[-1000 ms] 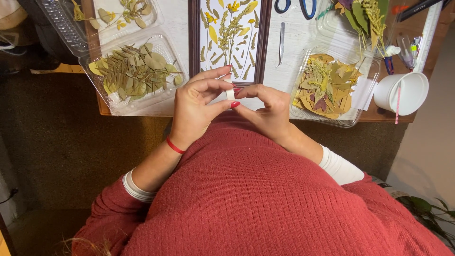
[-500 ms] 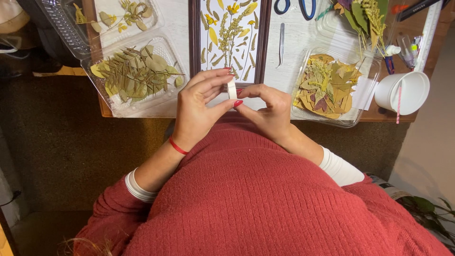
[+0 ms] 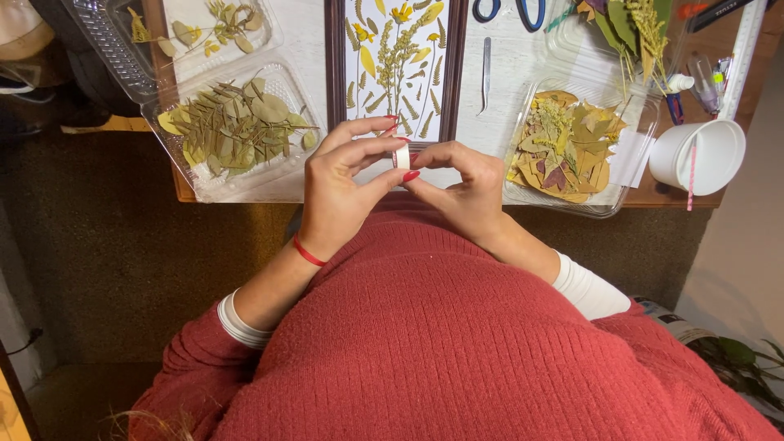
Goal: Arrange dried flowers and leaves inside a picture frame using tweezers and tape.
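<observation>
**Pinched Between Both Hands: A Small White Roll Held Above the Table Edge**

Pinched from two sides, a small white roll of tape [image 3: 401,155] was held upright between the fingertips of the left hand [image 3: 347,184] and the right hand [image 3: 457,188]. The left thumb and fingers were closed on its left side, and the right thumb and forefinger were pressed against its right side and lower rim. Only a narrow strip of the roll was seen between the fingers, so whether a loose end had been lifted could not be told. It was held in front of the chest, just at the near edge of the wooden table [image 3: 653,196], below the dark-framed picture of pressed flowers [image 3: 396,65].

By its look, the roll was judged light and fairly stiff across its ring, with smooth sides that could slip under dry fingers. It was judged best gripped by the flat faces or through the core, the outer band being left free. Any peeled strip was expected to be thin, limp and inclined to stick to itself.

Left of the hands a clear tray of green leaves [image 3: 233,122] was seen, and right of them a clear tray of yellow and brown leaves [image 3: 572,147]. Tweezers [image 3: 485,73], blue-handled scissors [image 3: 510,10] and a white cup [image 3: 702,155] lay farther back.
</observation>
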